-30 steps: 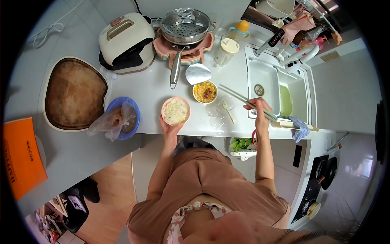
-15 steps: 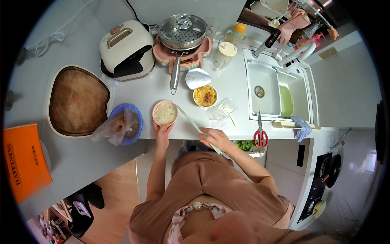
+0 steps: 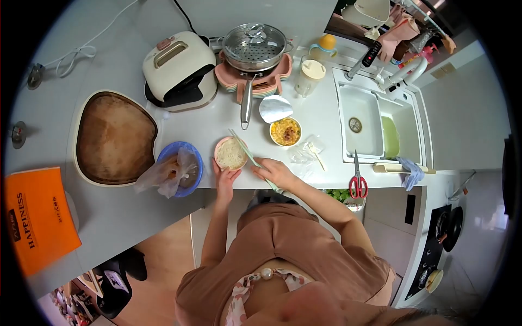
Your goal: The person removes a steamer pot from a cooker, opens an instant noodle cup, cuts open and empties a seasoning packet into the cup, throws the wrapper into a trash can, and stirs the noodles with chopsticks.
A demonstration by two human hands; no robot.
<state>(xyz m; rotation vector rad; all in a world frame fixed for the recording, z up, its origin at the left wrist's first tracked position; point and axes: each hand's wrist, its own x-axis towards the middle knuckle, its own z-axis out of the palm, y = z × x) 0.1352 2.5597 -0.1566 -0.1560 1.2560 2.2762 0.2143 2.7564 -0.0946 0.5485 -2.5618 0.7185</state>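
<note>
A small pink bowl (image 3: 219,161) of pale, thin noodles (image 3: 229,154) is at the counter's front edge. My left hand (image 3: 224,180) grips its near side, with fingers around the rim and base. Long, light green chopsticks (image 3: 247,150) are in my right hand (image 3: 275,173), their tips slanting across the bowl's right side toward its far rim. Whether they touch the noodles I cannot tell. Just behind and to the right is an open tub (image 3: 286,132) of yellow food with reddish-brown bits, its silver lid (image 3: 275,108) folded back.
A blue bowl (image 3: 200,169) with a plastic bag stands left of my left hand. Red-handled scissors (image 3: 358,187) lie at the edge near the sink (image 3: 348,152). Farther back are a lidded pan (image 3: 254,51), a cream appliance (image 3: 179,68) and a lidded cup (image 3: 310,81).
The chopstick tips have moved left, from beside the bowl's right rim to over the bowl. My right hand has come closer to the bowl. The whole view has shifted slightly.
</note>
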